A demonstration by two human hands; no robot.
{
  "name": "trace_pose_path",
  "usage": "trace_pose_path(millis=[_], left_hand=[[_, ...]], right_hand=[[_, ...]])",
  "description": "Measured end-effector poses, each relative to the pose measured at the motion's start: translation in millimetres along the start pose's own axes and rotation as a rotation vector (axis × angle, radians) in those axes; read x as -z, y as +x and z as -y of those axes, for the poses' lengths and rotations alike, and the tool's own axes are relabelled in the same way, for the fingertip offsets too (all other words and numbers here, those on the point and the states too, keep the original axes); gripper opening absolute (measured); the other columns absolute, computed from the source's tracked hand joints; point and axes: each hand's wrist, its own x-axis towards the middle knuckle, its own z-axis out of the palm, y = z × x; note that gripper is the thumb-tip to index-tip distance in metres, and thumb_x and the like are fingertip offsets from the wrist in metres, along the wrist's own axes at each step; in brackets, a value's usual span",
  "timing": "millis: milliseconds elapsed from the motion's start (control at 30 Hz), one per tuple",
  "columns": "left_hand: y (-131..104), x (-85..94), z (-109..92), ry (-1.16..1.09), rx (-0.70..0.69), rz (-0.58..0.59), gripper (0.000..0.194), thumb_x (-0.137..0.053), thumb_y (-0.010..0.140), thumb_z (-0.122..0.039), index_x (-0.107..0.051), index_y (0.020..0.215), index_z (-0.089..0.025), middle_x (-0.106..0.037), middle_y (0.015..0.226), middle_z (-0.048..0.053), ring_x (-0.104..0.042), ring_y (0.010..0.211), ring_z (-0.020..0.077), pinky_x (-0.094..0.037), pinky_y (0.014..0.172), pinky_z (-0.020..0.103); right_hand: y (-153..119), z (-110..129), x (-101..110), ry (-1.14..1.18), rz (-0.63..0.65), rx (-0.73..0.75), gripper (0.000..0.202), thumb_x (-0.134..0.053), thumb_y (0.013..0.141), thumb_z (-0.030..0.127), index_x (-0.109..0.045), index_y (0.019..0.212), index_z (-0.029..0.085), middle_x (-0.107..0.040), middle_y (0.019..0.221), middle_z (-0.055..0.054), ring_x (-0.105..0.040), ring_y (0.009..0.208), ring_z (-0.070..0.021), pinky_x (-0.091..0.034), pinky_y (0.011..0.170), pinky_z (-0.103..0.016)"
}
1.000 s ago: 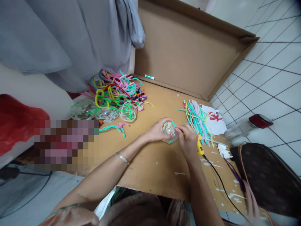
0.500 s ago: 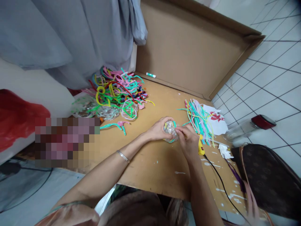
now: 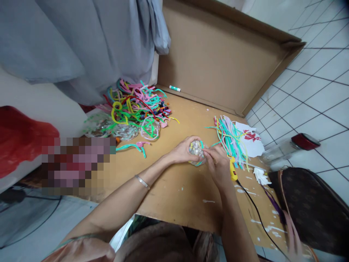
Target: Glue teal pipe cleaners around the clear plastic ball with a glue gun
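My left hand (image 3: pixel 187 150) curls around a clear, round plastic piece (image 3: pixel 196 148) trimmed with turquoise and yellow fuzzy strips. At the right side of its rim, my right hand (image 3: pixel 216 160) is closed in a pinch; whatever lies between those fingertips is too small to make out. Just beyond the right hand lies a bundle of pastel pipe cleaners (image 3: pixel 231 140). Partly behind the right wrist, a yellow-handled tool (image 3: pixel 233 170) with a black cord rests on the table.
A heap of coloured pipe cleaners (image 3: pixel 136 100) sits at the back left, beside clear plastic pieces (image 3: pixel 125 130) trimmed with strips. A glue stick (image 3: pixel 175 88) lies by the cardboard panel (image 3: pixel 212 54). At right are white paper (image 3: pixel 252 145), a bottle (image 3: pixel 283 149) and a brown bag (image 3: pixel 313 207).
Both hands stay almost where they were, around the plastic piece. The right fingertips have shifted very slightly at its rim.
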Motion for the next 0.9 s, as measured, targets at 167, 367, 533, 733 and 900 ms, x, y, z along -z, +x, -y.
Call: trace_pose_path(millis=[167, 367, 533, 733, 900], left_hand=[[-0.7, 1.7, -2.6, -0.031, 0.024, 0.012, 0.065, -0.075, 0.058, -0.024, -0.050, 0.118, -0.017, -0.059, 0.108, 0.004, -0.056, 0.104, 0.0224, -0.043, 0.096, 0.036], [-0.3, -0.3, 3.2, -0.071, 0.009, 0.010, 0.066, -0.075, 0.059, -0.025, -0.050, 0.119, -0.018, -0.057, 0.113, 0.006, -0.054, 0.109, 0.0232, -0.042, 0.099, 0.036], [0.5, -1.2, 8.6, -0.038, -0.009, -0.031, 0.067, -0.077, 0.056, -0.027, -0.052, 0.118, -0.020, -0.056, 0.118, 0.006, -0.054, 0.110, 0.0241, -0.042, 0.100, 0.037], [-2.1, -0.5, 3.3, -0.015, 0.004, -0.010, 0.064, -0.074, 0.061, -0.030, -0.050, 0.119, -0.019, -0.060, 0.111, 0.005, -0.057, 0.107, 0.0242, -0.043, 0.099, 0.039], [-3.6, 0.1, 0.4, 0.008, -0.012, -0.008, 0.061, -0.074, 0.063, -0.031, -0.050, 0.118, -0.019, -0.059, 0.112, 0.006, -0.056, 0.108, 0.0240, -0.043, 0.098, 0.039]], right_hand=[[-2.7, 1.6, 3.8, -0.030, 0.061, -0.015, 0.024, -0.047, 0.088, 0.018, -0.065, 0.104, 0.020, -0.059, 0.091, -0.007, -0.052, 0.088, -0.0204, -0.041, 0.078, -0.037], [-3.8, 1.4, 4.2, -0.034, 0.056, -0.026, 0.022, -0.055, 0.084, 0.023, -0.065, 0.103, 0.023, -0.057, 0.094, -0.006, -0.052, 0.091, -0.0211, -0.040, 0.081, -0.038], [-4.5, -0.1, 3.3, -0.017, 0.050, -0.033, 0.022, -0.056, 0.085, 0.025, -0.065, 0.104, 0.022, -0.058, 0.095, -0.006, -0.052, 0.092, -0.0210, -0.040, 0.081, -0.038], [-4.4, -0.6, 2.1, -0.011, 0.017, -0.009, 0.020, -0.055, 0.085, 0.022, -0.066, 0.102, 0.022, -0.059, 0.095, -0.006, -0.053, 0.093, -0.0210, -0.040, 0.082, -0.038], [-4.6, -0.9, 0.9, -0.021, 0.031, -0.025, 0.020, -0.056, 0.085, 0.022, -0.065, 0.103, 0.022, -0.059, 0.095, -0.006, -0.053, 0.093, -0.0211, -0.039, 0.082, -0.038]])
